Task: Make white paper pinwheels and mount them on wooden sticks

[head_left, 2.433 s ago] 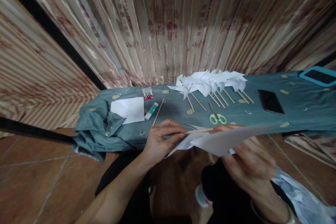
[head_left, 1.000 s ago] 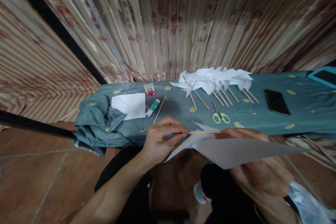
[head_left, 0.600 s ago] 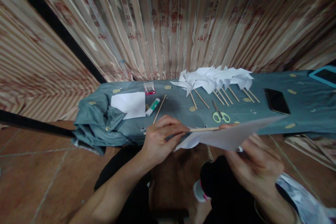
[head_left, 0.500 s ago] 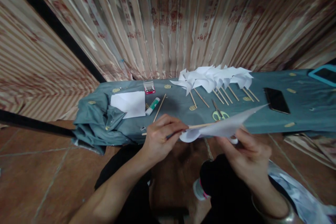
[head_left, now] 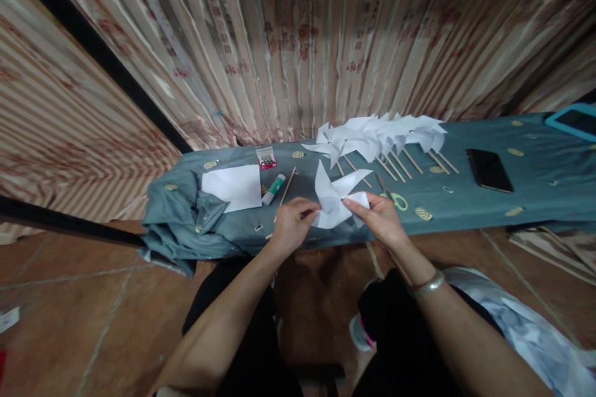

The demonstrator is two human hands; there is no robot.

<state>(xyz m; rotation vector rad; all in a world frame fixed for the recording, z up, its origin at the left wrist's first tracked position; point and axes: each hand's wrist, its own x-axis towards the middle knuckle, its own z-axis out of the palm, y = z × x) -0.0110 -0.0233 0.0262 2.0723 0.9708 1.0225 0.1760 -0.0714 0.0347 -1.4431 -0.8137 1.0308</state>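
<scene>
A white paper pinwheel [head_left: 334, 193] is held up over the front edge of the cloth-covered bench, its folded blades facing me. My right hand [head_left: 382, 218] grips it from the right, thumb pressed by the small pin at its centre. On the other side my left hand [head_left: 292, 224] is closed, its pinched fingertips at the lower left blade. The held pinwheel's stick is hidden. Behind it lies a row of finished white pinwheels [head_left: 372, 136] on wooden sticks. Green-handled scissors [head_left: 398, 201] lie just beyond my right hand.
White paper sheets [head_left: 235, 187], a glue stick [head_left: 274, 190], a small red box of metal pins [head_left: 267, 160] and a loose wooden stick [head_left: 288, 185] lie at the left. A black phone [head_left: 490, 170] and a blue-framed device [head_left: 575, 122] lie rightward on the green cloth [head_left: 465, 211].
The pinwheel has turned from edge-on to facing me and moved left and up. My right hand has moved left with it, its thumb now near the centre; my left hand has shifted slightly.
</scene>
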